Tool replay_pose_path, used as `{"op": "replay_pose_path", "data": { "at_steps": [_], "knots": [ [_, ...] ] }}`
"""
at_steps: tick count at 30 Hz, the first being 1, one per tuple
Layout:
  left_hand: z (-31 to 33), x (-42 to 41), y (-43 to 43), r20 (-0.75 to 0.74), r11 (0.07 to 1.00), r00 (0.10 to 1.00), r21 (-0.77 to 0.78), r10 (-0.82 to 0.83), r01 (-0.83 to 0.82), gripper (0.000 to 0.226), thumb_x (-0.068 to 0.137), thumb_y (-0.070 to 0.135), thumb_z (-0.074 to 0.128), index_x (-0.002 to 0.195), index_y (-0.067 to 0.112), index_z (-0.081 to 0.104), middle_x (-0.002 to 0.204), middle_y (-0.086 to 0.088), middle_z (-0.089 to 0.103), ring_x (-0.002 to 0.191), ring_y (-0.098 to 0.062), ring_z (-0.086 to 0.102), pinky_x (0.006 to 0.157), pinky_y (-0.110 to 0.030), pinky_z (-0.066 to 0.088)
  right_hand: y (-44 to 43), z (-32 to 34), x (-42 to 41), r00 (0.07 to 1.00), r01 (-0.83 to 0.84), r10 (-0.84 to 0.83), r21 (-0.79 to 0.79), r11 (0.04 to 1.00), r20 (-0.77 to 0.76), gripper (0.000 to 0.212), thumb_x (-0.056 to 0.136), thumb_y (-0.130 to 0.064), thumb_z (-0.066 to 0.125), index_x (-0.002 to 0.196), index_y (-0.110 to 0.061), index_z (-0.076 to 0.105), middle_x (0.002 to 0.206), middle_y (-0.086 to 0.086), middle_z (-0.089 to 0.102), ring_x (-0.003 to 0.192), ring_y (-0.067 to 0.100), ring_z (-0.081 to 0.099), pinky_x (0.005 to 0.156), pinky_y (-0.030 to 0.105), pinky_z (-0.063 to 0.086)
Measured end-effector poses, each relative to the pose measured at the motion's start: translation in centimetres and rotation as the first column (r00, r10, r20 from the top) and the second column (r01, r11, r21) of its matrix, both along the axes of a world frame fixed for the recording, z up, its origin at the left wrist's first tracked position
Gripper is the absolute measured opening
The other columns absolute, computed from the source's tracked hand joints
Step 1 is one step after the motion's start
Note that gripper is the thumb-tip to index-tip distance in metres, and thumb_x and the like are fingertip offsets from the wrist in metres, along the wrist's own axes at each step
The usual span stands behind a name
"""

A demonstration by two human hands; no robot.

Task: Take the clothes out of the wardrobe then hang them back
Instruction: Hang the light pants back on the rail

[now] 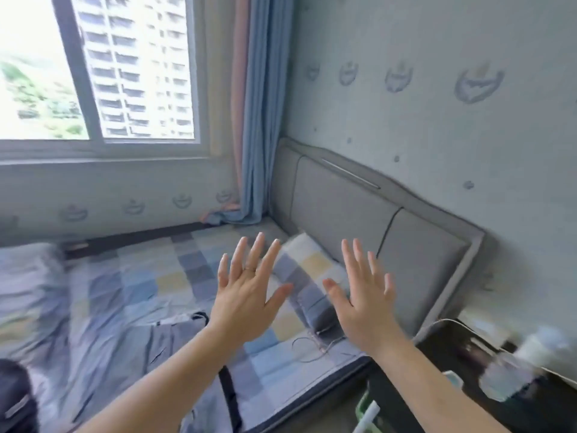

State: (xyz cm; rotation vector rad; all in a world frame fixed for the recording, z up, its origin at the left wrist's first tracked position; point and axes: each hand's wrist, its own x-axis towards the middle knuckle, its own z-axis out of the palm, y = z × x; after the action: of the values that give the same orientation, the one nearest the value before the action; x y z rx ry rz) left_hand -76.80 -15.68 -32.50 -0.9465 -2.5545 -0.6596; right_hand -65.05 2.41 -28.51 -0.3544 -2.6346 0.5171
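A: Your left hand (pixel 246 295) and right hand (pixel 362 304) are both up over the bed (pixel 140 276). Their backs face you, and the fingers are straight, spread and holding nothing. There is a gap between your thumbs, and the pillow (pixel 312 270) shows through it.

B: The clothing you can see is a grey garment (pixel 168 345) with black straps. It lies crumpled on the bed under your left forearm, close to the bed's near edge.

A: That near edge runs from bottom centre up to the right, where a dark nightstand (pixel 452 345) stands just beside the bed's corner. A blurred bottle (pixel 512 370) sits at the nightstand, right of your right forearm.

B: On your right the headboard (pixel 359 220) stands against the wall (pixel 437 120), with the pillow lying along its foot. A thin cable (pixel 309 348) lies looped on the bed between the pillow and the near edge.

A: The bed's far side runs along the wall below the window (pixel 93 73). The curtain (pixel 259 120) hangs in the corner, its hem bunched at the bed's head end.

B: Your open room is the middle of the bed, ahead of your left hand. Left of that, grey bedding (pixel 28 276) is heaped. A dark thing (pixel 15 398), too blurred to name, sits at the lower left.
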Motion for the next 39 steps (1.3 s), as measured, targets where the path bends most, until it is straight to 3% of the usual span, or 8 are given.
{"op": "replay_pose_path", "data": {
  "at_steps": [4, 10, 15, 23, 30, 34, 39],
  "knots": [
    [-8.4, -2.3, -8.6, 0.204, 0.972, 0.95, -0.082, 0.235, -0.222, 0.084, 0.082, 0.084, -0.004, 0.156, 0.045, -0.01, 0.165, 0.014, -0.019, 0.149, -0.014, -0.03, 0.122, -0.045, -0.014, -6.2, -8.6, -6.9, 0.969, -0.189, 0.207, -0.134, 0.973, 0.135, 0.072, 0.09, -0.063, 0.023, 0.155, -0.042, 0.0, 0.162, -0.021, -0.01, 0.149, 0.008, -0.016, 0.117, 0.049, -0.011],
    [-15.4, -6.7, -16.2, 0.4, 0.881, 0.785, -0.196, 0.472, -0.43, 0.087, 0.08, 0.086, -0.002, 0.157, 0.046, -0.006, 0.165, 0.015, -0.016, 0.151, -0.013, -0.024, 0.123, -0.047, -0.008, -11.4, -16.4, -16.5, 0.88, -0.325, 0.382, -0.227, 0.918, 0.283, 0.068, 0.099, -0.054, 0.036, 0.154, -0.044, -0.002, 0.162, -0.02, -0.009, 0.149, 0.01, -0.014, 0.118, 0.049, -0.009],
    [-18.3, -12.3, -19.1, 0.507, 0.801, 0.625, -0.305, 0.594, -0.515, 0.07, 0.098, 0.067, 0.025, 0.158, 0.042, -0.001, 0.168, 0.01, -0.008, 0.152, -0.015, -0.018, 0.122, -0.046, -0.006, -13.0, -20.5, -25.5, 0.804, -0.355, 0.44, -0.27, 0.895, 0.4, 0.067, 0.1, -0.054, 0.034, 0.154, -0.042, -0.003, 0.163, -0.017, -0.01, 0.15, 0.013, -0.012, 0.12, 0.051, -0.005],
    [-22.8, -19.8, -21.9, 0.641, 0.733, 0.428, -0.331, 0.637, -0.595, 0.067, 0.101, 0.061, 0.031, 0.159, 0.037, 0.008, 0.168, 0.007, 0.006, 0.154, -0.019, -0.005, 0.123, -0.048, 0.007, -14.0, -25.6, -36.0, 0.686, -0.358, 0.471, -0.306, 0.882, 0.554, 0.066, 0.1, -0.053, 0.034, 0.156, -0.039, 0.001, 0.164, -0.016, -0.008, 0.151, 0.015, -0.008, 0.119, 0.049, -0.002],
    [-28.4, -27.2, -24.5, 0.711, 0.71, 0.329, -0.334, 0.622, -0.62, 0.066, 0.1, 0.058, 0.036, 0.159, 0.033, 0.017, 0.167, 0.004, 0.016, 0.153, -0.021, 0.007, 0.122, -0.049, 0.013, -14.9, -32.0, -42.1, 0.616, -0.289, 0.402, -0.28, 0.915, 0.677, 0.065, 0.1, -0.05, 0.037, 0.156, -0.038, 0.004, 0.164, -0.014, -0.003, 0.151, 0.015, -0.006, 0.12, 0.049, 0.001],
    [-34.3, -32.1, -26.6, 0.754, 0.7, 0.241, -0.372, 0.611, -0.609, 0.065, 0.101, 0.054, 0.039, 0.158, 0.031, 0.019, 0.167, 0.004, 0.015, 0.152, -0.021, 0.01, 0.12, -0.048, 0.014, -16.0, -38.1, -45.6, 0.561, -0.274, 0.353, -0.234, 0.933, 0.749, 0.066, 0.1, -0.051, 0.037, 0.155, -0.039, 0.003, 0.164, -0.013, -0.003, 0.151, 0.016, -0.004, 0.119, 0.047, 0.003],
    [-45.7, -38.3, -30.3, 0.784, 0.73, 0.209, -0.396, 0.585, -0.556, 0.075, 0.095, 0.061, 0.039, 0.158, 0.026, 0.021, 0.166, 0.0, 0.021, 0.152, -0.022, 0.018, 0.121, -0.046, 0.02, -17.1, -48.7, -51.0, 0.5, -0.218, 0.289, -0.204, 0.954, 0.816, 0.066, 0.1, -0.051, 0.036, 0.156, -0.037, 0.005, 0.165, -0.012, -0.001, 0.151, 0.018, -0.001, 0.12, 0.045, 0.006]
  ]
}}
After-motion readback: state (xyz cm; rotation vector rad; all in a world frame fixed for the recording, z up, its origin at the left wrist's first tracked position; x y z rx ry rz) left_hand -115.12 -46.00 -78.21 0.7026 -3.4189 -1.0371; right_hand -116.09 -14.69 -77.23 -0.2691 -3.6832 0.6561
